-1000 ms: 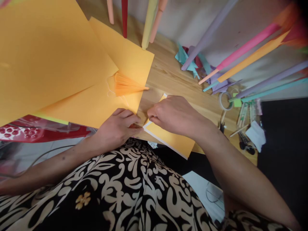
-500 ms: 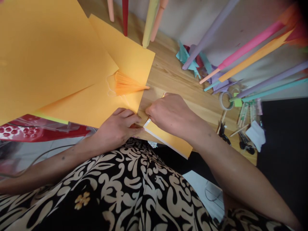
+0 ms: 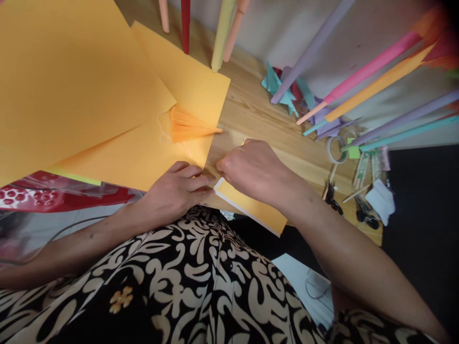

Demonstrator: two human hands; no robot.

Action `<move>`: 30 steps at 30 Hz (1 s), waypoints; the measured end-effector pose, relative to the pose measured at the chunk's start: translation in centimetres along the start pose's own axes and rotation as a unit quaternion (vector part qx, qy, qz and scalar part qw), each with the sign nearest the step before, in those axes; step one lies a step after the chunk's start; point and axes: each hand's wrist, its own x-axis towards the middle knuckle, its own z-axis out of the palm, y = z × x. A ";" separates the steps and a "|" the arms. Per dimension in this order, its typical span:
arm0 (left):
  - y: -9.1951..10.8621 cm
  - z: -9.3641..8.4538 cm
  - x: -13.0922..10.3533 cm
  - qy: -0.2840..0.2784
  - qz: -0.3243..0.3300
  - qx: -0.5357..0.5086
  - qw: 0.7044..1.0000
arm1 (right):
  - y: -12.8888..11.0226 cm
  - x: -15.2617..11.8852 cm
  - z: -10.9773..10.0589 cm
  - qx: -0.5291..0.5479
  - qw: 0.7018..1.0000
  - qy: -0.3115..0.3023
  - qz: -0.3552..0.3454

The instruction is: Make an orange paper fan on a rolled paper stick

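A yellow paper piece (image 3: pixel 263 210) with a white strip along its near edge lies at the table's front edge. My right hand (image 3: pixel 251 165) rests on its left part, fingers curled into a fist; what they hold, if anything, is hidden. Just left of that piece, my left hand (image 3: pixel 181 191) lies palm down with its fingers loosely bent, fingertips at the paper's left corner. Above my left hand, a pleated orange paper fan (image 3: pixel 190 126) with a thin white thread sits on large yellow sheets (image 3: pixel 89 81).
Rolled paper sticks (image 3: pixel 380 69) in several colours slant across the upper right. Beneath them are teal and purple scraps (image 3: pixel 278 88), a tape roll (image 3: pixel 336 149) and black-handled scissors (image 3: pixel 366 219). A red patterned package (image 3: pixel 60 193) lies at the left edge.
The fingers of my left hand have stretched slightly to the right, toward the paper's corner. My right hand has barely moved.
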 end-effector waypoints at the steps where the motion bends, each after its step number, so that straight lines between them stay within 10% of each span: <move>1: 0.0 0.0 0.0 0.001 0.001 -0.001 1.000 | 0.1 -0.2 -0.1 0.000 1.000 0.003 0.000; 30: 0.3 0.2 0.2 -0.018 -0.016 0.007 1.000 | 1.0 -1.4 -0.1 0.043 0.999 -0.012 -0.019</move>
